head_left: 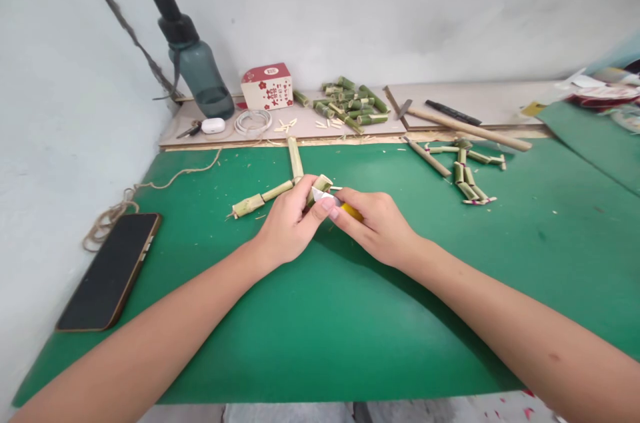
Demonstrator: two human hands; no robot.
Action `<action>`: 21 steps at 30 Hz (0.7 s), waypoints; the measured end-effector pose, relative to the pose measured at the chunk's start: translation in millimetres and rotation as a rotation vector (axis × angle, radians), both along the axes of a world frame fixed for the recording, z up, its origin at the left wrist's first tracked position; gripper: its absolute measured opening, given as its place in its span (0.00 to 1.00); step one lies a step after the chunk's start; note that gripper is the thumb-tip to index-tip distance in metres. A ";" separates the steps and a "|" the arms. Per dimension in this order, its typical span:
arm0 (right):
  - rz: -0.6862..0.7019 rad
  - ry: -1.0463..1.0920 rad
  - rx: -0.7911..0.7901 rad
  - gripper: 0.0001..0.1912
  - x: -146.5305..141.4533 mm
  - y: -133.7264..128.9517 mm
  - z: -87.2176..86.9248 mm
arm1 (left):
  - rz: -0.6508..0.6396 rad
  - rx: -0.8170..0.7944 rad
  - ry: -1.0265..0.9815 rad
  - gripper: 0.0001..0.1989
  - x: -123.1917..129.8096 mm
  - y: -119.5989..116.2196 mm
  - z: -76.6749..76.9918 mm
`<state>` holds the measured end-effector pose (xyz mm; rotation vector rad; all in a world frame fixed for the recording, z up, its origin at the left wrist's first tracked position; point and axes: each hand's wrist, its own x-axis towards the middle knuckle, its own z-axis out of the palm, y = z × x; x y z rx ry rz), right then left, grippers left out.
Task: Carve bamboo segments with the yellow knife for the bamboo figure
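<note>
Near the middle of the green table mat [280,330], my left hand [291,223] is closed around a short green bamboo piece [323,183]. Its thumb rests by the blade of a yellow-handled knife [352,211]. My right hand [375,223] grips the knife's handle, and the blade touches the bamboo. The two hands almost meet. Just behind and left of my left hand lie joined bamboo segments [249,205], with one upright-pointing segment [295,158] beyond. My fingers partly hide this assembly and the held piece.
A small bamboo figure [465,173] lies at right, near a wooden-handled tool [427,156]. Cut bamboo pieces [357,103], a red-and-white box [267,86], a bottle [200,70] and a hammer-like tool [470,128] line the back. A phone [110,270] and twine [107,220] lie left.
</note>
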<state>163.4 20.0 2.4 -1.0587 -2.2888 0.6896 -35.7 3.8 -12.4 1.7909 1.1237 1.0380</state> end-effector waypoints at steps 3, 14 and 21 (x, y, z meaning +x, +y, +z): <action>-0.023 -0.006 0.023 0.22 -1.2 -0.9 0.2 | 0.014 0.009 0.047 0.19 -0.5 0.3 0.1; -0.040 -0.014 0.007 0.22 -0.4 -0.5 -0.3 | 0.010 -0.012 0.117 0.22 -1.7 3.9 -1.6; -0.052 -0.012 0.017 0.23 -0.6 -0.2 -1.3 | 0.024 -0.006 0.132 0.23 -1.8 5.0 -3.0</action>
